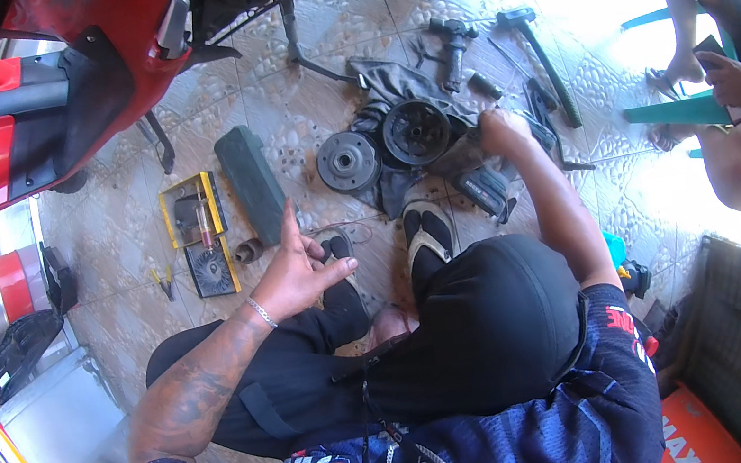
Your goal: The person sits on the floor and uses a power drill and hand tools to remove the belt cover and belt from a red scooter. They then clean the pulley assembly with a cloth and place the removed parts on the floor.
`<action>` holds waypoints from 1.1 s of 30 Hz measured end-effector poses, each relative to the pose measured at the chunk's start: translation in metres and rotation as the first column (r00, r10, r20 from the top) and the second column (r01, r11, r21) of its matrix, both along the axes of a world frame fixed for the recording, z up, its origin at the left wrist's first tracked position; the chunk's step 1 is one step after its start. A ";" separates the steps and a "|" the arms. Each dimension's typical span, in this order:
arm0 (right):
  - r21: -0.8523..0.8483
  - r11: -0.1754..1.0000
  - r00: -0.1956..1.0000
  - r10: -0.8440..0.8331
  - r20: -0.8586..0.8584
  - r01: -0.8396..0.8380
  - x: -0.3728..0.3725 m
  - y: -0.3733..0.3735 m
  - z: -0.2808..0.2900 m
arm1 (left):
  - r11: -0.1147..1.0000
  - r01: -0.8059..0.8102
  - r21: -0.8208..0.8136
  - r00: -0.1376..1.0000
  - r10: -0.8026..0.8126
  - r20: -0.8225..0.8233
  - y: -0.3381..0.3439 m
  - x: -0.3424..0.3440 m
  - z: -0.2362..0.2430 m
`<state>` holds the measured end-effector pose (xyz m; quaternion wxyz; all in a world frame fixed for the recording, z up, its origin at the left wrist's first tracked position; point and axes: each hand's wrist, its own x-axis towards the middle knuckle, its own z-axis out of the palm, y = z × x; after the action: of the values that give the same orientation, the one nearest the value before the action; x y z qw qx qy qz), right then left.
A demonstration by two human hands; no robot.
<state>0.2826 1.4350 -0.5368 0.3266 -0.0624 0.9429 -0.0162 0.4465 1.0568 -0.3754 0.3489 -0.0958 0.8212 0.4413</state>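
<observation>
My left hand (298, 269) hovers over my left shoe with nothing in it, its index finger stretched toward a long dark case (250, 182). My right hand (505, 127) is closed beside a dark power tool (465, 157); its fingers hide what they grip. Left of that tool, a black bowl-shaped drum (416, 132) and a silver round disc with holes (349, 162) sit side by side on a dark cloth (382, 81). A block like a battery pack (483, 190) lies just below the power tool.
A red scooter (82, 93) stands at upper left. Beyond the cloth lie an impact wrench (456, 48), a hammer (542, 62) and a socket (484, 86). A yellow-black package (194, 215) and pliers (164, 283) are at left. Another person (736, 110) sits at right.
</observation>
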 end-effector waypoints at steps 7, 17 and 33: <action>-0.344 0.939 0.952 -0.103 -0.287 -0.002 -0.021 -0.045 -0.058 | 0.999 0.006 0.053 0.997 -0.010 0.074 0.007 -0.019 -0.005; -0.467 0.883 0.975 -0.134 -0.177 0.037 -0.013 -0.071 -0.001 | 0.999 -0.041 0.017 0.995 0.039 0.089 0.005 -0.020 -0.011; -0.642 0.763 0.994 -0.112 -0.013 0.078 0.012 -0.055 0.022 | 0.998 -0.054 0.038 0.998 0.053 0.025 0.008 -0.012 0.000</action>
<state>0.2944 1.3800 -0.5146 0.2608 -0.1224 0.8908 -0.3514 0.4346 1.0647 -0.3759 0.3488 -0.1161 0.8053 0.4651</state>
